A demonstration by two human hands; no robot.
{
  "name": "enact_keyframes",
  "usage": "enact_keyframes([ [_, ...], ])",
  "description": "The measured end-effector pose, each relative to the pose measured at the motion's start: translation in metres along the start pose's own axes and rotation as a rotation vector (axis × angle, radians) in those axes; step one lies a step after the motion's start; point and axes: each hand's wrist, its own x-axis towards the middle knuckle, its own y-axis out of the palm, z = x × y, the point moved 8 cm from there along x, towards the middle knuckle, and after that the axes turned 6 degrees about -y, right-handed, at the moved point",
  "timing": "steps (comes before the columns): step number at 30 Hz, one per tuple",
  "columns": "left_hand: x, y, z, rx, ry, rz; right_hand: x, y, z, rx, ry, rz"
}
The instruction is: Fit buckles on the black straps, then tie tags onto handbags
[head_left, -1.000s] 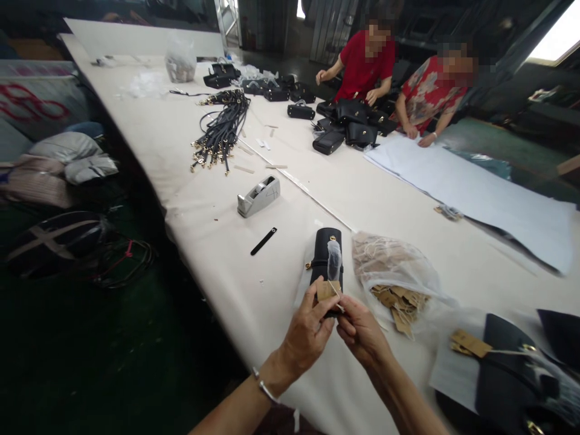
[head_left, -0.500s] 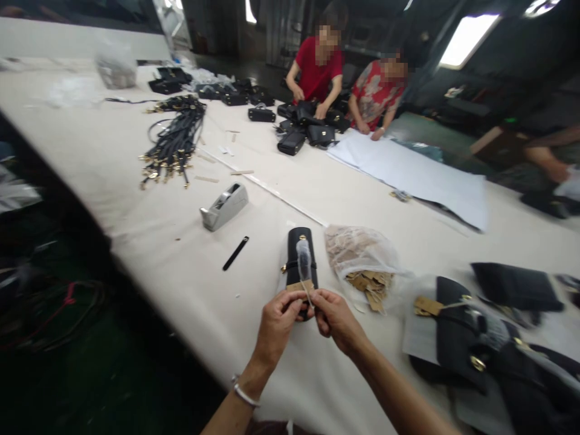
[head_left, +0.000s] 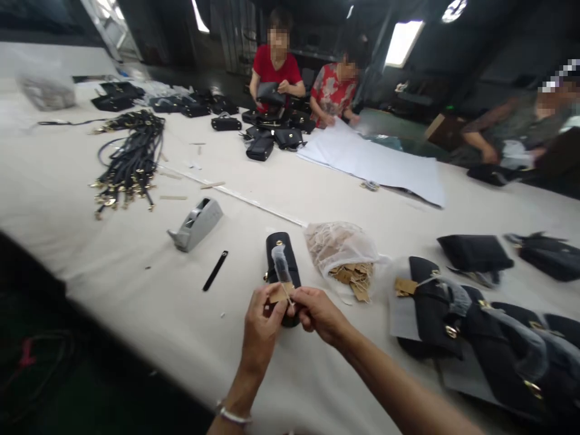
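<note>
A small black handbag (head_left: 272, 240) with gold hardware stands on the table in front of me, a strip of clear plastic wrap (head_left: 280, 266) over its handle. At its near end, my left hand (head_left: 261, 317) holds a brown card tag (head_left: 280, 293) between thumb and fingers. The fingertips of my right hand (head_left: 317, 309) are closed on the tag's thin white string (head_left: 287, 292). Just right of the handbag lies a white mesh-like bag (head_left: 338, 241), with many brown tags (head_left: 356, 277) and their strings at its mouth.
Left stand a grey tape dispenser (head_left: 198, 223) and a black strip (head_left: 215, 270); beyond are black straps (head_left: 131, 157). Several black bags, one tagged (head_left: 428, 302), lie at right. Across the table (head_left: 244, 175), co-workers (head_left: 277, 72) handle bags and white sheets (head_left: 376, 157).
My view has turned right, so things sit further left. My left fingers have spread around the tag. The co-worker in plain red has raised a black bag.
</note>
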Motion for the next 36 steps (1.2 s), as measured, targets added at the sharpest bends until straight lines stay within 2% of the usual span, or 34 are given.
enact_keyframes([
  [2,-0.001,-0.007,-0.015,0.119,0.149,-0.082,0.000,0.001,0.000,-0.011,0.008,0.049],
  [3,-0.002,-0.006,-0.022,0.176,0.225,-0.076,0.000,0.002,-0.001,-0.020,0.010,0.067],
  [5,-0.005,-0.001,-0.029,0.235,0.314,0.014,-0.001,0.001,-0.005,-0.039,0.013,0.086],
  [6,-0.006,0.001,-0.029,0.228,0.304,0.057,-0.002,0.001,-0.006,-0.052,0.010,0.089],
  [8,-0.005,-0.002,-0.022,0.147,0.183,0.065,-0.005,0.001,-0.009,-0.107,0.003,0.081],
  [12,-0.004,-0.009,0.006,-0.078,-0.165,-0.044,-0.009,0.003,-0.010,-0.272,0.002,0.056],
  [18,-0.002,0.012,0.028,-0.323,-0.417,0.055,-0.009,0.000,-0.007,-0.328,-0.026,-0.016],
  [22,-0.002,0.006,0.032,-0.537,-0.457,0.001,-0.012,-0.016,-0.001,-0.429,-0.134,-0.137],
  [25,-0.004,0.006,0.031,-0.708,-0.503,0.028,-0.020,-0.015,0.027,-0.791,-0.452,-0.188],
  [27,-0.006,0.008,0.028,-0.766,-0.533,0.086,-0.025,-0.001,0.040,-1.068,-0.657,-0.136],
  [30,-0.007,0.010,0.022,-0.765,-0.525,0.141,-0.022,0.013,0.043,-1.315,-0.749,-0.007],
  [33,-0.008,0.010,0.021,-0.702,-0.517,0.182,-0.016,0.013,0.047,-1.350,-0.785,0.029],
  [36,-0.008,0.008,0.025,-0.702,-0.536,0.252,-0.010,0.001,0.055,-1.222,-0.826,0.000],
])
